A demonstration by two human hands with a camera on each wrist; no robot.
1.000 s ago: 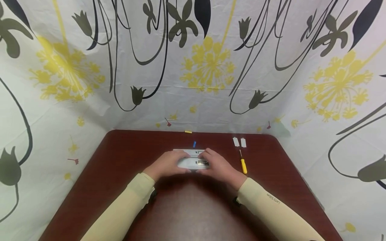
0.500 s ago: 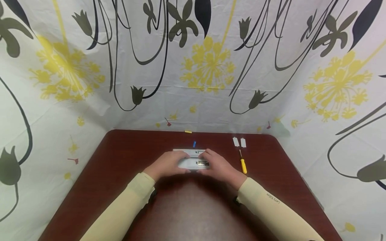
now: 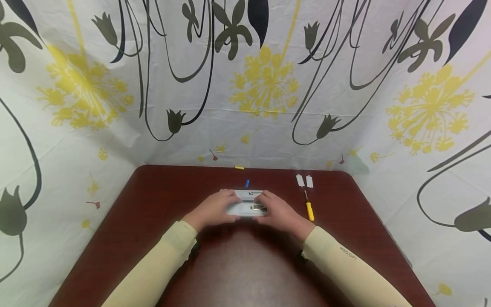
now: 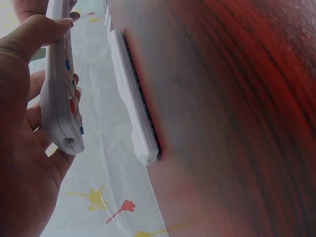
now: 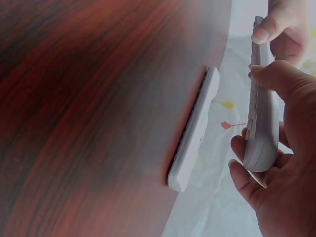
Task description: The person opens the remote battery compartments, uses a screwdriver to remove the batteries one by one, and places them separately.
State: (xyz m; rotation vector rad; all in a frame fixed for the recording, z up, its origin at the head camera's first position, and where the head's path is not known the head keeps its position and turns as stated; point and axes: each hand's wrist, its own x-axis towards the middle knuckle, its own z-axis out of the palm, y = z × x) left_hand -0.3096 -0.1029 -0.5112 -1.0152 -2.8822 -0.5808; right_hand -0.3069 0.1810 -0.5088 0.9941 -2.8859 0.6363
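A white remote control (image 3: 241,209) is held level above the table, buttons downward and back upward. My left hand (image 3: 212,209) grips its left end and my right hand (image 3: 281,213) grips its right end, thumbs on the near side in the head view. An uncovered battery compartment (image 3: 260,208) shows metal near its right end. Coloured buttons (image 4: 71,84) line its underside in the left wrist view. Just behind it, a second white remote (image 3: 243,194) lies buttons-down on the table, apart from the held one, as the right wrist view also shows.
Behind the remotes lie a small blue battery (image 3: 247,183) and a yellow battery (image 3: 239,168). Two white battery covers (image 3: 300,181) sit at the back right. A yellow-handled screwdriver (image 3: 309,211) lies right of my right hand. Patterned cloth (image 3: 253,145) stands around the dark red table (image 3: 172,183).
The held remote and my right hand have shifted very slightly to the right. Both hands keep their grip, and everything else lies where it was.
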